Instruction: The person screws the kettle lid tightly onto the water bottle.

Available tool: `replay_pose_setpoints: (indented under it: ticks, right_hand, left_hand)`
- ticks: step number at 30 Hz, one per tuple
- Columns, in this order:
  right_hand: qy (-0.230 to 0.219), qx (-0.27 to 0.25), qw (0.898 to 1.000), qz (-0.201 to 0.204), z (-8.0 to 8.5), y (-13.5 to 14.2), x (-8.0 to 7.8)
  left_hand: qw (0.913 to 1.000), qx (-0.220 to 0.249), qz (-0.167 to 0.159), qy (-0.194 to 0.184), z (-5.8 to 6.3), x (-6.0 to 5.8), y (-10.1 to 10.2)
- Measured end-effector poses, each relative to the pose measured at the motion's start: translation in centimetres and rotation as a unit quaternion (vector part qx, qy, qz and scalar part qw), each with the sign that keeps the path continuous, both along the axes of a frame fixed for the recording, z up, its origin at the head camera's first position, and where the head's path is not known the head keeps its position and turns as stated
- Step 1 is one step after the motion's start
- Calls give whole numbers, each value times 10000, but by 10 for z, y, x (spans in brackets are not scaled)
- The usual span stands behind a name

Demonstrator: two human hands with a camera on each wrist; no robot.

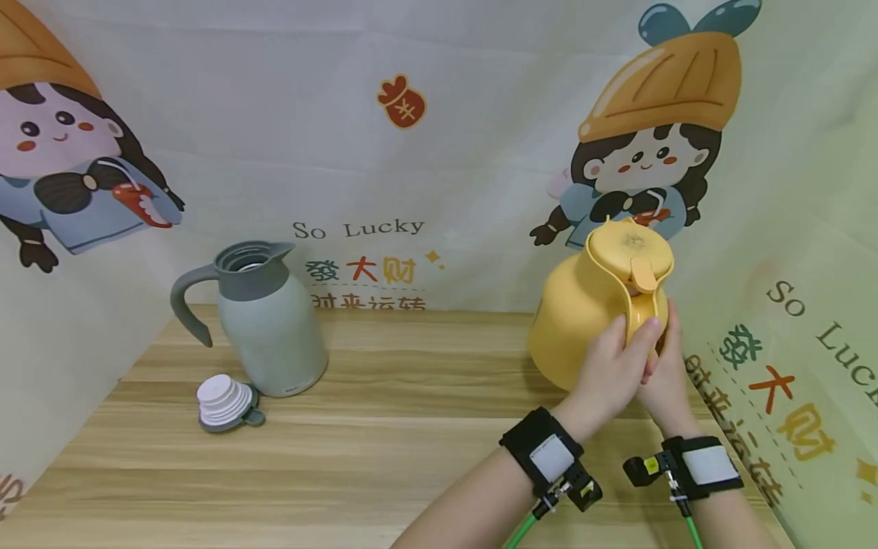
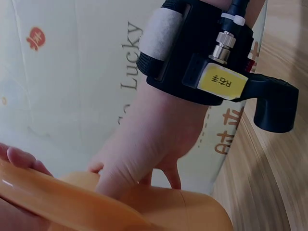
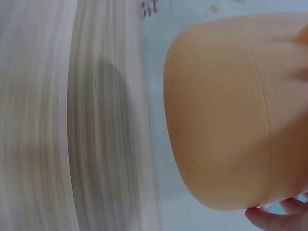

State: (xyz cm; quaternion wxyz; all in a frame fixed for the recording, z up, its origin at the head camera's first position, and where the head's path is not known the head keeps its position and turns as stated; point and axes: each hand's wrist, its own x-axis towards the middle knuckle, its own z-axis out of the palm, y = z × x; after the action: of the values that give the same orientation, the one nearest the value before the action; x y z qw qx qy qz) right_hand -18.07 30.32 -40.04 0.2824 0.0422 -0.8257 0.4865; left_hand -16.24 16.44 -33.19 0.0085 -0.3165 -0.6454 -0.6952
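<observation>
A yellow vacuum jug (image 1: 569, 320) with a closed yellow lid (image 1: 627, 248) tilts away from me at the right. Its base is off the tabletop, as the right wrist view shows. My left hand (image 1: 607, 366) grips the jug's handle (image 1: 643, 311), thumb along the top. My right hand (image 1: 668, 385) holds the jug's body from the right, below the handle; in the left wrist view its fingers (image 2: 171, 173) spread round the curved side. Several fingertips (image 3: 276, 219) touch the body in the right wrist view. Part of the right hand is hidden behind the handle and left hand.
At the left stands a grey-green vacuum jug (image 1: 277, 335) with its top uncovered. A white-and-grey stopper (image 1: 225, 402) lies on the wooden table (image 1: 384, 457) in front of it. Printed cloth (image 1: 480, 152) hangs at the back and sides, close to the yellow jug.
</observation>
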Motion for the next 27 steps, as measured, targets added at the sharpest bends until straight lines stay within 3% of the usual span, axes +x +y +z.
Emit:
replay_pose_setpoints:
  ticks: [7, 12, 17, 23, 27]
  right_hand:
    - [-405, -200, 9984, 331, -13, 19, -24]
    - [-657, -120, 9963, 539, -21, 22, -37]
    - [-619, -143, 9952, 740, -20, 18, -40]
    - [-718, -160, 9943, 773, -10, 11, -37]
    - [-783, -217, 9937, 772, -25, 24, -51]
  left_hand:
    - [9982, -350, -360, -319, -11, -28, 13]
    - [9974, -326, -248, -601, -19, -43, 16]
    - [9947, -14, -212, -1011, -26, -51, 19]
    - [9947, -49, -80, -1028, -32, -57, 24]
    - [9924, 45, -118, -1221, -35, -61, 26]
